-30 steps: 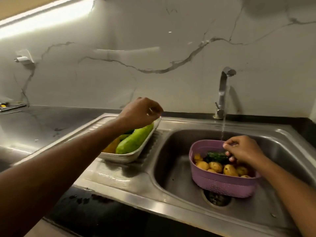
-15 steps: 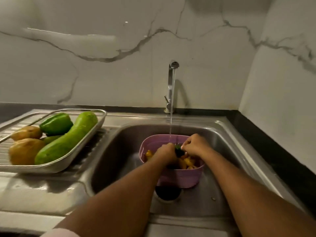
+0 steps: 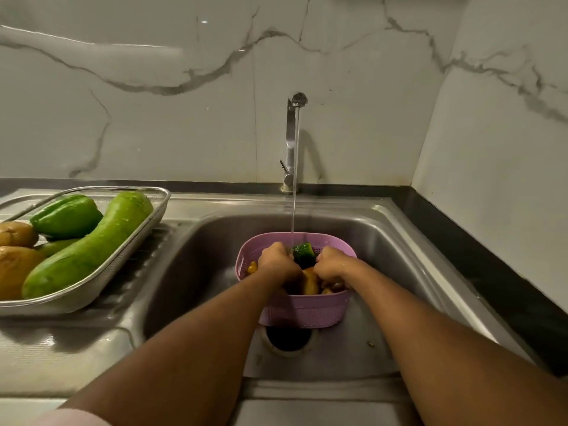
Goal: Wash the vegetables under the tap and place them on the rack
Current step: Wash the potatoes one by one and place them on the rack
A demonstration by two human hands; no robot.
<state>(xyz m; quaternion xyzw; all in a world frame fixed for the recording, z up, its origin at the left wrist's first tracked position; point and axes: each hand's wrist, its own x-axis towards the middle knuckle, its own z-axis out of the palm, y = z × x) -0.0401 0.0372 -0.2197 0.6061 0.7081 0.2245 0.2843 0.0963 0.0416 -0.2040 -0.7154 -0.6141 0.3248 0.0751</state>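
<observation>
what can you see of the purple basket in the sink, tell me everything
The purple basket looks like plastic, rounded, with finely perforated walls and a smooth rim. It stands upright in the steel sink, partly over the drain hole, right under the running tap. Inside lie yellowish potatoes. Over it the left hand and right hand grip a dark green vegetable in the stream.

The head view is dim and warm-toned, with soft glare streaking the marble backsplash [image 3: 129, 47] at upper left and dull highlights along the steel sink [image 3: 430, 250] rim. The tap [image 3: 291, 142] casts a faint shadow to its right on the wall. Wide-angle distortion bows the counter edge, and the forearms at the bottom look soft.
</observation>
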